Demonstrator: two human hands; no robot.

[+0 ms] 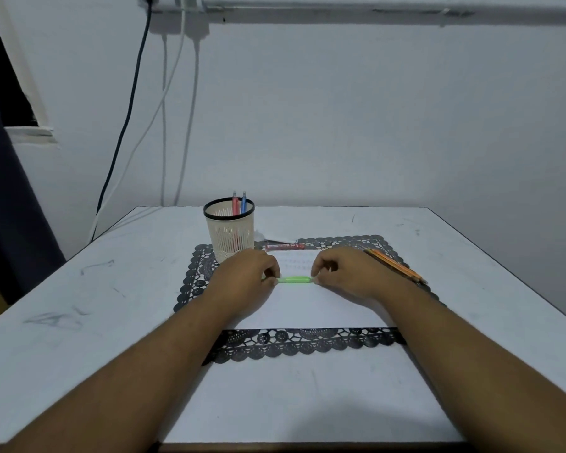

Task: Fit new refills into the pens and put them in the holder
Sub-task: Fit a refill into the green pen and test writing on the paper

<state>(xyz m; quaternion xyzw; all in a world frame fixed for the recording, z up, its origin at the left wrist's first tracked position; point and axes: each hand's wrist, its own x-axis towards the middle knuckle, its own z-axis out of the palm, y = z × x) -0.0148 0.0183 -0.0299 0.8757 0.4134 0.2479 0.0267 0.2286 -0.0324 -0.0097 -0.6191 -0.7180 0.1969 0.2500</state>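
Slim translucent green plastic pen [294, 280]: long axis lying 9-to-3 o'clock, left hand [247, 276] pinching its 9 o'clock end, right hand [343, 273] its 3 o'clock end, equally near.

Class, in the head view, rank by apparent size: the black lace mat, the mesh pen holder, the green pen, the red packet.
1. Black lace mat
2. Mesh pen holder
3. Green pen and red packet: both look alike in length, and hands hide the pen's ends, so unranked.
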